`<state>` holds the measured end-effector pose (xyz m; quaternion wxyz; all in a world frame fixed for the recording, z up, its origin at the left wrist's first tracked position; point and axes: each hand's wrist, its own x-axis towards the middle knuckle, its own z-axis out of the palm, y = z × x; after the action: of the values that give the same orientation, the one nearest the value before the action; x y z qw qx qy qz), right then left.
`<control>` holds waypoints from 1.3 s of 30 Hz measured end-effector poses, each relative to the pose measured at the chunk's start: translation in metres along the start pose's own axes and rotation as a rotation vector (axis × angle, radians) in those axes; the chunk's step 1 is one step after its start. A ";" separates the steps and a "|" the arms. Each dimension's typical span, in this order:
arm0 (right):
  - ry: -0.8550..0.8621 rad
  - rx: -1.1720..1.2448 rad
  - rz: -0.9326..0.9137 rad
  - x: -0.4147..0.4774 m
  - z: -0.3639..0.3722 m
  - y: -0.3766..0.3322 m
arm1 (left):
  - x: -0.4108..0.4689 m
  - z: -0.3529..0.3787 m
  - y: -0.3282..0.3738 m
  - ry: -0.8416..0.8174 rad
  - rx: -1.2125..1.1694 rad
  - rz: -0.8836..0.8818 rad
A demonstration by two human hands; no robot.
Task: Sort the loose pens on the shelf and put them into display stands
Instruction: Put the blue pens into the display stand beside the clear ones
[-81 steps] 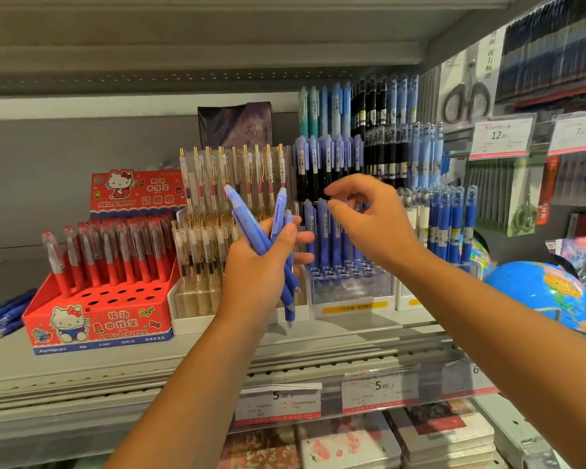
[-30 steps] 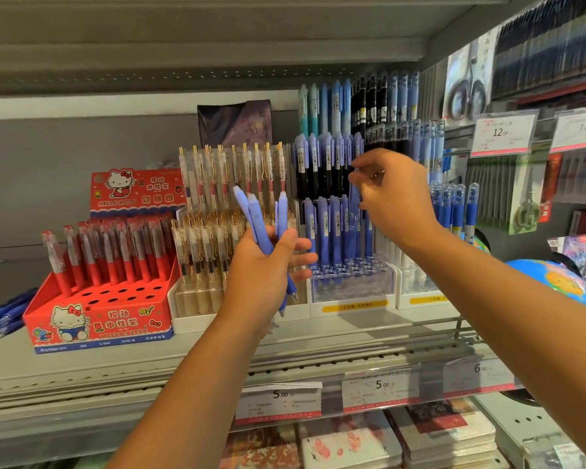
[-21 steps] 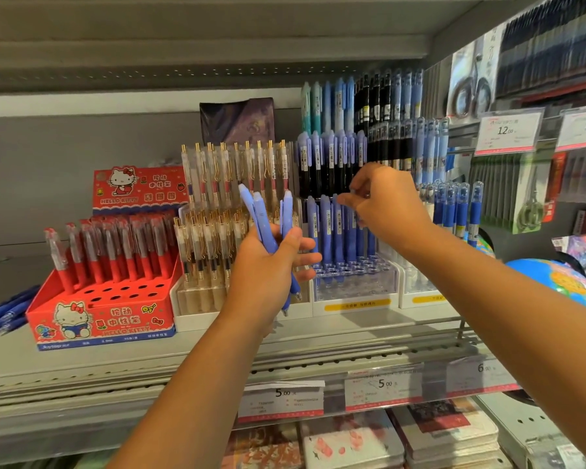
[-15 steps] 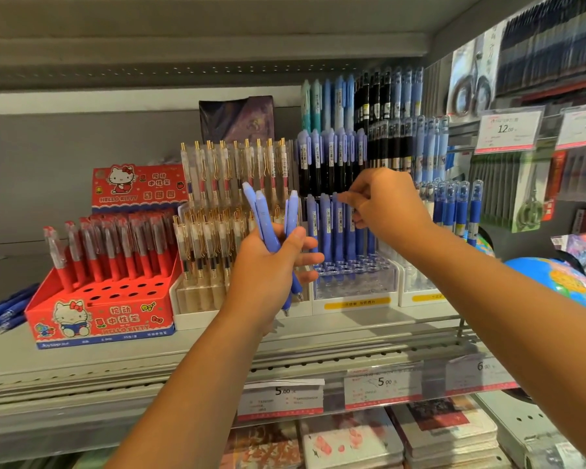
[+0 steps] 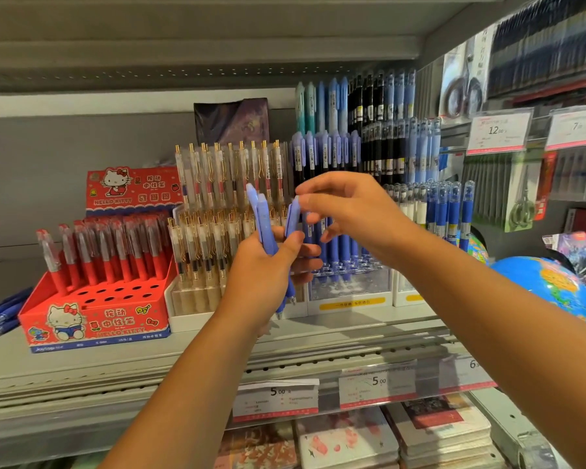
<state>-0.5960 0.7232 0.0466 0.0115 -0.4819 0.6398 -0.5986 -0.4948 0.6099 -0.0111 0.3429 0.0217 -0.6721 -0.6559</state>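
Note:
My left hand [image 5: 268, 269] grips a bunch of periwinkle-blue pens [image 5: 264, 218] upright in front of the shelf. My right hand [image 5: 349, 211] pinches the top of the rightmost pen [image 5: 292, 214] of that bunch with thumb and forefinger. Right behind both hands stands the clear tiered display stand [image 5: 351, 289] with matching blue pens in its rows. Several loose blue pens [image 5: 0, 313] lie on the shelf at the far left.
A red Hello Kitty stand [image 5: 92, 316] with red pens sits at the left, a stand of clear gold-clip pens [image 5: 210, 231] beside it. Black and blue pens fill stands at the right. A globe [image 5: 545, 286] stands at the right. Price tags [image 5: 376, 387] line the shelf edge.
My right hand has left the blue pens in the display stand and moved left and down to the bunch in my left hand, where it now pinches one pen's top.

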 end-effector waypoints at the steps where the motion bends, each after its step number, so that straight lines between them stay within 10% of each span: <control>1: -0.030 0.009 -0.016 -0.001 0.002 0.001 | 0.000 0.000 0.000 -0.005 0.009 0.001; 15: 0.204 0.291 -0.055 -0.001 -0.022 0.011 | 0.003 -0.003 -0.004 0.008 0.094 0.052; 27: 0.584 -0.386 -0.325 0.004 -0.039 0.032 | 0.003 -0.003 -0.001 -0.026 -0.101 -0.068; 39: 0.312 -0.908 -0.139 0.006 -0.033 0.050 | 0.001 0.000 0.000 0.031 0.045 0.055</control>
<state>-0.6489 0.7350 0.0207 -0.3361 -0.3844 0.7966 -0.3236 -0.4959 0.6091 -0.0108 0.3704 0.0211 -0.6817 -0.6306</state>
